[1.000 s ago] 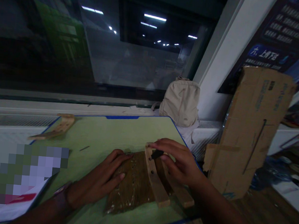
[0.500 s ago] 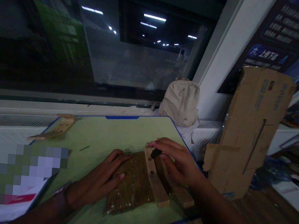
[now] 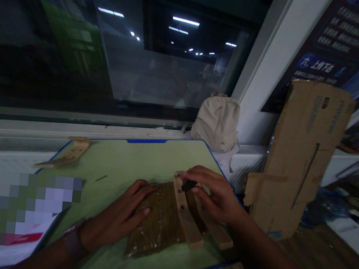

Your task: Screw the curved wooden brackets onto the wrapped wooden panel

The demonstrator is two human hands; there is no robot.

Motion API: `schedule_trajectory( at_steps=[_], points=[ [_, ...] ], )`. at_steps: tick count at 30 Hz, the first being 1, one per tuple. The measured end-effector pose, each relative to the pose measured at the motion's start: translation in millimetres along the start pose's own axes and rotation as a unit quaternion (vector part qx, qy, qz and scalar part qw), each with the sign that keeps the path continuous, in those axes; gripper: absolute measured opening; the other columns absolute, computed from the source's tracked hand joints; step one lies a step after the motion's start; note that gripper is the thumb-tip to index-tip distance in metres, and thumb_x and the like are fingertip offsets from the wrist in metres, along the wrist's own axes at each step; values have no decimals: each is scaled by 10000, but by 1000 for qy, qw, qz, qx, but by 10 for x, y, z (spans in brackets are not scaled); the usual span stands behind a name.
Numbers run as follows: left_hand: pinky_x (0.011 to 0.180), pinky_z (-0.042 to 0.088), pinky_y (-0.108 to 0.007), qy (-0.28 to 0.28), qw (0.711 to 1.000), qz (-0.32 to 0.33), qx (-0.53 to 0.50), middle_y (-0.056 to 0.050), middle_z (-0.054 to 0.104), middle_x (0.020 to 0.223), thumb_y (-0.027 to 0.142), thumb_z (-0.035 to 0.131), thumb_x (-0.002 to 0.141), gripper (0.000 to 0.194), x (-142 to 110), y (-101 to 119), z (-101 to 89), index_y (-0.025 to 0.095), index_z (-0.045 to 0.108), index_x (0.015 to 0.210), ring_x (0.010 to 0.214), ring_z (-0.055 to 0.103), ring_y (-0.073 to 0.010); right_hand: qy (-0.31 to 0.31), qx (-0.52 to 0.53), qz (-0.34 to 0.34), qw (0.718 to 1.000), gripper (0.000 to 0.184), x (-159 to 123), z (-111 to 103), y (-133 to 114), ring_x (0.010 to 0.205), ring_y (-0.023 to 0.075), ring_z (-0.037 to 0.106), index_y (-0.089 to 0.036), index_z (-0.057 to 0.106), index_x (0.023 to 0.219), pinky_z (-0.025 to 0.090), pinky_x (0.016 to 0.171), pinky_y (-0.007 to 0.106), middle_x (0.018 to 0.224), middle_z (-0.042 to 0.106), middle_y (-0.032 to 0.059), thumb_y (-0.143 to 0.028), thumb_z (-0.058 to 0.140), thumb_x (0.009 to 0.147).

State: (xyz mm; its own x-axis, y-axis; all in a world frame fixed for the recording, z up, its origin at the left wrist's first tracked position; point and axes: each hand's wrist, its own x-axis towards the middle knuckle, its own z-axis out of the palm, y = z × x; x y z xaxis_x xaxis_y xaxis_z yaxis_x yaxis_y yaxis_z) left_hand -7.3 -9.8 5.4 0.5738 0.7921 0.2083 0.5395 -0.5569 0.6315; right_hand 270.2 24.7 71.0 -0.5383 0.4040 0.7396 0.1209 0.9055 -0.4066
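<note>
A flat brown package (image 3: 158, 229) in clear, shiny wrapping lies on the green tabletop (image 3: 133, 159). My left hand (image 3: 127, 209) rests on its left side with fingers stretched out, holding nothing. Across the package's right part lies a curved wooden piece (image 3: 184, 218) with holes in it, and a second wooden piece (image 3: 221, 236) lies to its right, partly under my right hand (image 3: 216, 192). Between that hand's thumb and fingers is a small black object (image 3: 188, 185), held at an upper hole of the first piece. Its exact kind is unclear.
Another curved wooden piece (image 3: 77, 148) sits at the table's far left corner. A small dark thin object (image 3: 101, 178) lies on the tabletop. A beige backpack (image 3: 216, 123) stands behind the table by the window; a large cardboard piece (image 3: 302, 162) stands to the right.
Both hands stay in place. The small black object in my right hand turns slightly; the package and wooden pieces hold their positions.
</note>
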Motion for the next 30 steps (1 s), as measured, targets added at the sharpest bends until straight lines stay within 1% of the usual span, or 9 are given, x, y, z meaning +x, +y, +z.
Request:
schedule_trajectory(
  at_steps=[5,8,11,14,19,23,26,28,30],
  points=[
    [1074,469,-457,-2,1000,-8,5,-102,481,1339,348,397,1040,490,-8,-9,0,303,314,1521,1235,507,-270,68,-6,-8,998,363,0,12,39,888,172,671,-244,605,1229,571,783,318,955,700,56,-136,668,888],
    [1071,472,-450,1,1000,-2,6,-97,477,1344,342,405,1039,500,-16,-23,10,314,298,1526,1231,511,-263,64,-31,-21,997,282,26,-5,15,818,160,654,-228,657,1134,562,692,280,905,664,50,-182,719,862],
    [1069,477,-439,4,1000,3,3,-94,486,1338,337,410,1038,499,-19,-29,15,312,306,1526,1223,520,-257,29,-24,-6,999,273,31,-11,-21,924,182,669,-206,651,1199,581,761,317,1007,675,95,-245,621,931],
    [1070,477,-441,8,1000,9,1,-95,501,1329,337,411,1037,501,-18,-22,11,307,311,1527,1222,523,-261,2,10,7,1000,322,6,11,-19,1004,189,687,-210,603,1278,583,855,366,1043,724,101,-182,511,970],
    [1069,476,-460,5,1000,8,6,-100,484,1345,336,402,1040,511,-21,-17,5,326,278,1536,1234,510,-267,66,-3,24,997,258,-31,40,46,846,158,738,-223,620,1119,601,776,292,898,762,40,-209,714,878],
    [1082,462,-466,3,1000,2,8,-99,459,1360,330,391,1043,503,-23,-29,14,325,277,1533,1244,495,-265,45,-88,-20,995,211,-22,7,41,1047,193,720,-210,635,1153,596,898,347,1100,759,112,-213,600,946],
    [1087,458,-471,5,1000,0,12,-102,463,1355,331,391,1045,500,-23,-35,22,316,286,1534,1242,496,-266,11,-74,-21,997,395,-17,-19,8,1255,214,618,-212,551,1367,547,1018,420,1330,656,143,-186,447,987],
    [1081,465,-464,9,1000,4,13,-102,477,1347,328,392,1046,501,-23,-35,22,311,291,1537,1232,506,-263,-7,-59,-9,998,492,-16,-24,-8,1297,210,578,-232,468,1459,530,1044,428,1381,612,130,-148,419,977],
    [1077,471,-458,13,1000,10,11,-98,491,1341,327,396,1044,506,-22,-37,20,312,295,1540,1228,511,-262,-15,-45,-4,999,535,-14,-20,-9,1242,198,605,-244,448,1477,556,1001,403,1331,634,120,-106,406,962]
  ],
)
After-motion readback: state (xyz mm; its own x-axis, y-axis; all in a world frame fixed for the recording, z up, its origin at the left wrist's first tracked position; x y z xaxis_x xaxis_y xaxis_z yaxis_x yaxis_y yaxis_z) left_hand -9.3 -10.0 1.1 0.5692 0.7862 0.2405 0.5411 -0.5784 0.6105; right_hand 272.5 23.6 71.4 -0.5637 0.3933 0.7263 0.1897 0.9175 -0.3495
